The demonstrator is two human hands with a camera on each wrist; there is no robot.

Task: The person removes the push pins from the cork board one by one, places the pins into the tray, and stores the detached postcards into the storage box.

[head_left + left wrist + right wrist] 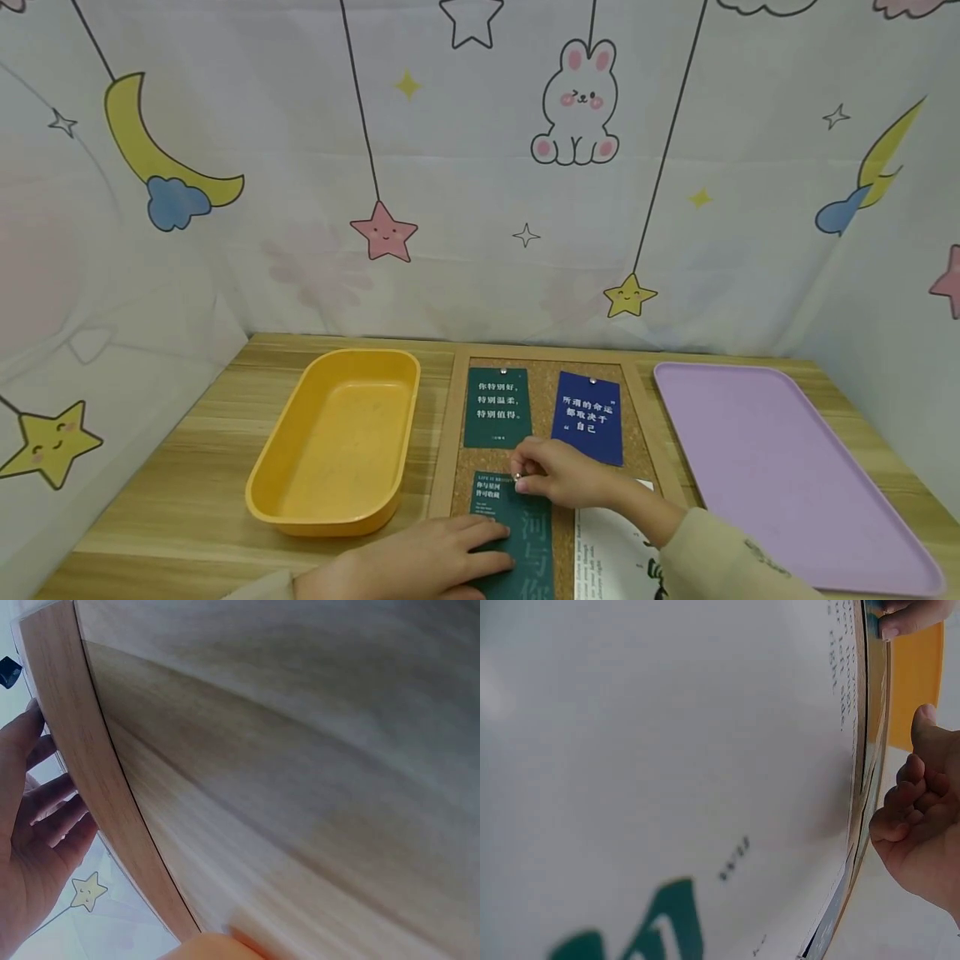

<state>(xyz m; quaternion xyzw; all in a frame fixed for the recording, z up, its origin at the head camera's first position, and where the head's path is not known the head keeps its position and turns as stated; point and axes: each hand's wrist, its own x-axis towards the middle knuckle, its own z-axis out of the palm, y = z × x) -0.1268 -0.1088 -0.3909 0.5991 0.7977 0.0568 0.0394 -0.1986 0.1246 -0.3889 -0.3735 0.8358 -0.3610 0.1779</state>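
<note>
A framed corkboard [543, 382] lies on the table with several cards on it. My right hand [562, 473] pinches a small silver pushpin [517, 477] between thumb and fingers at the top edge of a long dark green card [510, 521]. On that card's left side rests my left hand [427, 557], its fingers extended over the surface. Above are a green card [497, 408] and a blue card [588, 417], each with a silver pin at its top. A white printed card [607, 550] lies partly under my right wrist and also fills much of the right wrist view.
To the left of the board stands a yellow plastic bin [337, 450]. A flat lilac tray [787, 475] lies on the right. Behind the wooden table [195, 467] hangs a white curtain [465, 292] with cartoon stars, a moon and a rabbit.
</note>
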